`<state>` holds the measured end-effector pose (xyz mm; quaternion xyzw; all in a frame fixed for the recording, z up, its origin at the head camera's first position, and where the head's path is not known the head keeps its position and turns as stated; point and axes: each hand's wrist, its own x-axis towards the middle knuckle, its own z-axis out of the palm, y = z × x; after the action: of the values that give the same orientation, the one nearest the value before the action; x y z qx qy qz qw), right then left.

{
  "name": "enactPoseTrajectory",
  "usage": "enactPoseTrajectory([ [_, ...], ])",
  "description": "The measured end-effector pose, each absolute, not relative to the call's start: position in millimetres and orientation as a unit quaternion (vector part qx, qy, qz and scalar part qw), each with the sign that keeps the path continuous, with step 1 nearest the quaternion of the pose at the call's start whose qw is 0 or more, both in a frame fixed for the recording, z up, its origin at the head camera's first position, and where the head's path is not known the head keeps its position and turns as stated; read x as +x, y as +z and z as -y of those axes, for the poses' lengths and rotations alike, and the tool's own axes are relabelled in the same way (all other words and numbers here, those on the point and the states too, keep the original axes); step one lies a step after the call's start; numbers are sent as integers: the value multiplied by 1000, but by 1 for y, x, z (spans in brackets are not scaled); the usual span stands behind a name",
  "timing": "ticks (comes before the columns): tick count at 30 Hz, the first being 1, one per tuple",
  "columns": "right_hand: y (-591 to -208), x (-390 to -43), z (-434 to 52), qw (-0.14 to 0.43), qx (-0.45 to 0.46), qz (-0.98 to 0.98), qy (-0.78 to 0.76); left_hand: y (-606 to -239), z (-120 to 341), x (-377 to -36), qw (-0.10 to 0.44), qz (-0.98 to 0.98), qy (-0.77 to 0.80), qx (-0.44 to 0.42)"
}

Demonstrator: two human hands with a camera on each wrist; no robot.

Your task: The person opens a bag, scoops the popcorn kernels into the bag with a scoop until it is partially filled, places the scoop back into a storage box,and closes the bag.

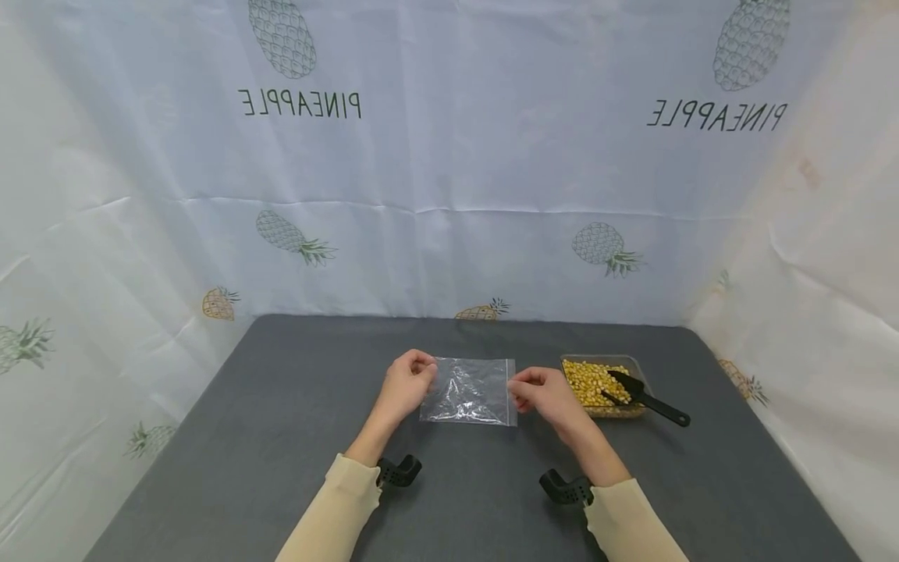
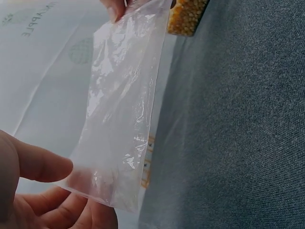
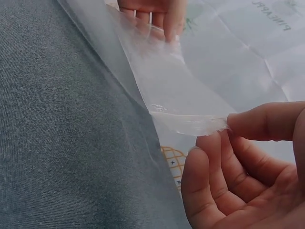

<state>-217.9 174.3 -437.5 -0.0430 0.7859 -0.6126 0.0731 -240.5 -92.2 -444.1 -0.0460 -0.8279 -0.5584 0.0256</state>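
Between the two hands hangs a clear plastic zip bag (image 1: 467, 394), flat and with nothing inside, its zip strip along the right edge. The left hand (image 1: 410, 382) pinches the bag's left end between thumb and fingers, as the left wrist view also shows. At the zip end, the right hand (image 1: 544, 394) pinches a corner; in the right wrist view the thumb (image 3: 267, 121) presses on the strip (image 3: 190, 124). Just right of that hand stands a clear tub (image 1: 639, 367) of yellow corn kernels (image 1: 590, 378), with a black scoop (image 1: 660, 406) resting in it.
A dark grey cloth (image 1: 281, 437) covers the table. White curtains (image 1: 449, 156) printed with pineapples rise at the back and both sides. The scoop's handle juts over the tub's right front rim. Each wrist carries a black camera mount (image 1: 400, 471).
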Motion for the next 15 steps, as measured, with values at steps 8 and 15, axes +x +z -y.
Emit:
enactPoseTrajectory([
  [8,-434,-221,-173,79,-57,-784,-612,-441,84,-230,93,892,-435,-76],
  [15,-428,-219,-170,70,-79,-777,-620,-432,73,-217,146,904,-382,-128],
])
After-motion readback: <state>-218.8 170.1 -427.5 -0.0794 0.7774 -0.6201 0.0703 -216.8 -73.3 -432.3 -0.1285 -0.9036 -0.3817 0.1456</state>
